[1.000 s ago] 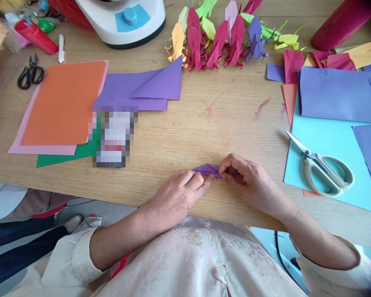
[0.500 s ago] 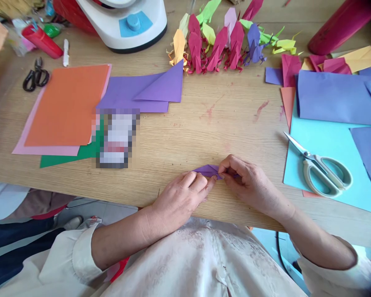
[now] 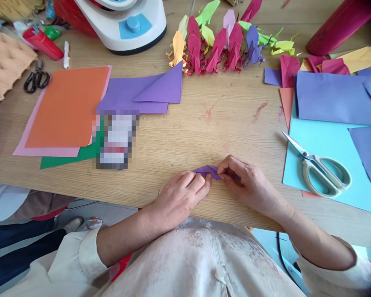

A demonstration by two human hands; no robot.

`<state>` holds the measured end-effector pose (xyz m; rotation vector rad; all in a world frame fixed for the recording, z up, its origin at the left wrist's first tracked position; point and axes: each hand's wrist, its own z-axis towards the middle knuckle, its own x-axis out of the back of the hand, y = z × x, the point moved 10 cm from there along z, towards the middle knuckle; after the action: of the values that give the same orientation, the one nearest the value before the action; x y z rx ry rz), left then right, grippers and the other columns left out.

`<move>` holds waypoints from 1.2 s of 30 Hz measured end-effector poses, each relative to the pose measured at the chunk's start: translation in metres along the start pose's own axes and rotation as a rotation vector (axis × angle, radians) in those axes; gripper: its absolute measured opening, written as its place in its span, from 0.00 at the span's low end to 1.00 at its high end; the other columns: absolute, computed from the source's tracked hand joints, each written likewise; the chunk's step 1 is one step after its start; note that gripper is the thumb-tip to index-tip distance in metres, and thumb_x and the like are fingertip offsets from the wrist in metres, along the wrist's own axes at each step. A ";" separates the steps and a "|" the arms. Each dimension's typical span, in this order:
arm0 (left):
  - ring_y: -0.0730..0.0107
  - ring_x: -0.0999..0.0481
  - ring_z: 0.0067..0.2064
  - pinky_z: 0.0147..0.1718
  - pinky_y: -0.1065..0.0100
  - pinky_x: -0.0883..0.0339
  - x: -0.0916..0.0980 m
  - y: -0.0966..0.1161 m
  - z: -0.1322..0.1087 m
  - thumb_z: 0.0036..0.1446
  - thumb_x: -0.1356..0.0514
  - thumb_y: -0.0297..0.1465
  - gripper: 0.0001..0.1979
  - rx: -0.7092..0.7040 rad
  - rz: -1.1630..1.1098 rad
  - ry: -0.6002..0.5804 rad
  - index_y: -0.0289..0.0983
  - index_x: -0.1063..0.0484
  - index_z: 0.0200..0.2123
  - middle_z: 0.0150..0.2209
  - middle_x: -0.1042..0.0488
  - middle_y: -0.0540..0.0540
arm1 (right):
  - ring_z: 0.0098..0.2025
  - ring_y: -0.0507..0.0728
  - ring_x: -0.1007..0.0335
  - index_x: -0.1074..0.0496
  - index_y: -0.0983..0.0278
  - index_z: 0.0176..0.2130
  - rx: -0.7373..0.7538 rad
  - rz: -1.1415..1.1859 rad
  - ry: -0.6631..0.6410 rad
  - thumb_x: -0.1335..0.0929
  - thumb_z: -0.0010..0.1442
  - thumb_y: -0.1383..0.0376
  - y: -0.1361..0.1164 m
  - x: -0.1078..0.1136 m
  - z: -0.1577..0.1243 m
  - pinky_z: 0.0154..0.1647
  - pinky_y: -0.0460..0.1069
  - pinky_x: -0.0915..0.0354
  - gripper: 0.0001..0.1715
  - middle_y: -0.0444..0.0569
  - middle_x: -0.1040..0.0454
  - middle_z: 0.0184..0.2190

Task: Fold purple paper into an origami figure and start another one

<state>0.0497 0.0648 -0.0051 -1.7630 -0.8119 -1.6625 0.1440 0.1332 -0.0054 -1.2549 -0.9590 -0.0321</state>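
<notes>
A narrow folded piece of purple paper (image 3: 206, 170) lies near the front edge of the wooden table, between my hands. My left hand (image 3: 184, 194) is closed on its left end, fingers curled over it and thumb against the near side. The right end is pinched between thumb and index finger of my right hand (image 3: 245, 181), which hides part of that end. Grey-handled scissors (image 3: 323, 171) lie partly spread to the right, on turquoise paper (image 3: 309, 140).
Several folded paper figures (image 3: 214, 49) stand at the back. Orange paper (image 3: 68, 107), purple sheets (image 3: 136, 90) and a blurred-out phone-like object (image 3: 117, 138) lie left. Black scissors (image 3: 36, 80), a white machine (image 3: 132, 31) and a dark red cylinder (image 3: 336, 29) are farther off. An orange egg tray (image 3: 9, 62) sits at left.
My left thumb and fingers have drawn back slightly to the left along the purple paper. The egg tray has come further into view at the left. My right hand stays nearly still.
</notes>
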 end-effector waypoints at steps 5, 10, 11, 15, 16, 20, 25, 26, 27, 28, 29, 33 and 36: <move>0.61 0.31 0.49 0.54 0.60 0.34 0.005 0.002 0.001 0.67 0.44 0.37 0.27 -0.018 -0.008 0.031 0.29 0.40 0.64 0.47 0.28 0.41 | 0.33 0.53 0.33 0.34 0.61 0.37 0.003 -0.040 -0.007 0.35 0.60 0.75 -0.003 -0.003 0.001 0.34 0.48 0.39 0.09 0.45 0.29 0.33; 0.60 0.29 0.48 0.52 0.57 0.33 0.001 -0.004 0.000 0.66 0.43 0.39 0.25 0.000 -0.100 0.022 0.33 0.37 0.62 0.45 0.27 0.42 | 0.31 0.53 0.34 0.35 0.61 0.37 0.008 -0.128 0.043 0.34 0.59 0.75 -0.008 -0.005 0.003 0.35 0.49 0.40 0.09 0.45 0.29 0.33; 0.60 0.29 0.50 0.53 0.56 0.34 0.001 -0.004 -0.001 0.66 0.43 0.38 0.25 -0.006 -0.117 0.035 0.33 0.38 0.62 0.46 0.27 0.41 | 0.31 0.53 0.34 0.35 0.61 0.37 0.007 -0.140 0.052 0.34 0.58 0.75 -0.008 -0.005 0.003 0.35 0.49 0.40 0.10 0.44 0.29 0.33; 0.59 0.29 0.54 0.57 0.55 0.35 0.005 -0.004 -0.005 0.68 0.45 0.35 0.24 -0.027 -0.148 0.117 0.30 0.39 0.63 0.51 0.27 0.38 | 0.33 0.54 0.35 0.36 0.61 0.36 0.015 -0.185 0.063 0.34 0.57 0.76 -0.011 -0.007 0.003 0.36 0.50 0.42 0.10 0.45 0.29 0.33; 0.59 0.29 0.54 0.57 0.56 0.34 0.006 -0.004 -0.006 0.68 0.45 0.33 0.23 -0.027 -0.145 0.129 0.29 0.39 0.62 0.51 0.27 0.38 | 0.33 0.54 0.35 0.36 0.61 0.36 0.014 -0.192 0.061 0.35 0.57 0.76 -0.011 -0.007 0.003 0.36 0.50 0.42 0.11 0.45 0.29 0.33; 0.58 0.28 0.53 0.54 0.58 0.31 0.010 -0.001 -0.004 0.68 0.44 0.32 0.22 -0.036 -0.117 0.129 0.26 0.37 0.60 0.51 0.26 0.37 | 0.33 0.55 0.35 0.36 0.61 0.37 0.007 -0.202 0.060 0.35 0.57 0.75 -0.010 -0.008 0.003 0.36 0.50 0.43 0.10 0.45 0.29 0.33; 0.58 0.27 0.52 0.53 0.60 0.28 0.013 -0.002 -0.004 0.67 0.44 0.33 0.22 -0.038 -0.085 0.120 0.24 0.35 0.58 0.51 0.26 0.37 | 0.34 0.55 0.34 0.36 0.61 0.36 -0.008 -0.225 0.055 0.34 0.58 0.74 -0.010 -0.009 0.004 0.37 0.50 0.43 0.09 0.45 0.30 0.33; 0.58 0.27 0.53 0.54 0.60 0.28 0.013 -0.003 -0.005 0.67 0.44 0.33 0.21 -0.036 -0.089 0.123 0.25 0.35 0.59 0.52 0.26 0.36 | 0.34 0.55 0.34 0.36 0.61 0.36 -0.012 -0.230 0.052 0.34 0.58 0.74 -0.010 -0.010 0.004 0.37 0.50 0.43 0.09 0.45 0.29 0.33; 0.58 0.28 0.54 0.54 0.60 0.28 0.013 -0.004 -0.006 0.67 0.44 0.32 0.21 -0.041 -0.094 0.131 0.25 0.36 0.59 0.53 0.26 0.36 | 0.35 0.56 0.34 0.37 0.61 0.36 -0.014 -0.232 0.047 0.34 0.58 0.74 -0.010 -0.010 0.004 0.37 0.50 0.43 0.09 0.45 0.29 0.34; 0.58 0.28 0.54 0.55 0.60 0.28 0.014 -0.004 -0.007 0.67 0.45 0.31 0.21 -0.051 -0.099 0.145 0.24 0.36 0.59 0.53 0.27 0.36 | 0.35 0.56 0.34 0.37 0.61 0.36 -0.015 -0.232 0.042 0.35 0.58 0.75 -0.010 -0.011 0.005 0.37 0.50 0.43 0.09 0.45 0.29 0.34; 0.58 0.28 0.55 0.55 0.60 0.28 0.014 -0.005 -0.008 0.68 0.45 0.30 0.21 -0.058 -0.108 0.159 0.24 0.37 0.59 0.54 0.27 0.35 | 0.35 0.56 0.34 0.37 0.61 0.36 -0.015 -0.231 0.038 0.35 0.58 0.75 -0.010 -0.011 0.005 0.37 0.51 0.43 0.09 0.46 0.29 0.34; 0.60 0.27 0.55 0.53 0.59 0.25 0.012 -0.014 -0.010 0.69 0.48 0.29 0.19 -0.013 -0.212 0.170 0.29 0.39 0.60 0.53 0.28 0.37 | 0.35 0.56 0.33 0.36 0.61 0.36 -0.021 -0.232 0.036 0.35 0.58 0.75 -0.010 -0.011 0.005 0.37 0.50 0.44 0.09 0.46 0.29 0.34; 0.60 0.26 0.54 0.53 0.60 0.25 0.014 -0.017 -0.013 0.68 0.47 0.28 0.19 -0.017 -0.215 0.223 0.27 0.39 0.59 0.51 0.28 0.36 | 0.35 0.55 0.34 0.36 0.61 0.36 -0.023 -0.238 0.033 0.34 0.59 0.74 -0.010 -0.012 0.005 0.37 0.50 0.44 0.09 0.45 0.29 0.34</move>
<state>0.0293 0.0664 0.0096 -1.5088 -0.9111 -1.9692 0.1288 0.1281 -0.0050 -1.1525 -1.0776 -0.2505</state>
